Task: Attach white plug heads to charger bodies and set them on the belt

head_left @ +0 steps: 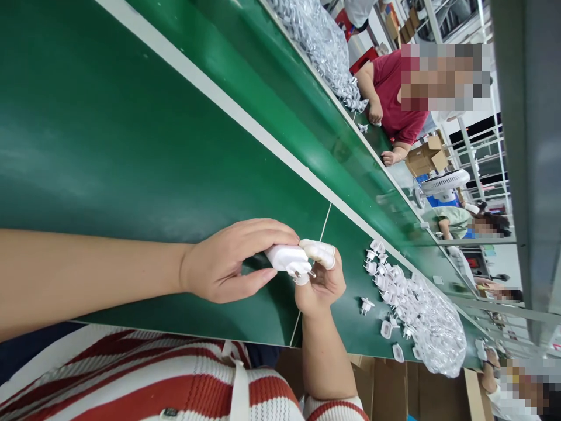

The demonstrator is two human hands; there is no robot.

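Note:
My left hand (228,263) reaches in from the left and is closed round the body of a white charger (284,256), fingers on top and thumb underneath. Two metal pins stick out of the charger's plug end (302,272). My right hand (322,283) comes up from below and wears white finger cots. Its fingertips pinch that plug end. Both hands hold the charger just above the green table (131,146), near its front edge.
Several loose white plug pieces (385,275) lie right of my hands beside a heap of clear plastic bags (438,330). Another bag heap (326,44) lies farther along, near a person in a red shirt (397,96). A white fan (442,184) stands beyond.

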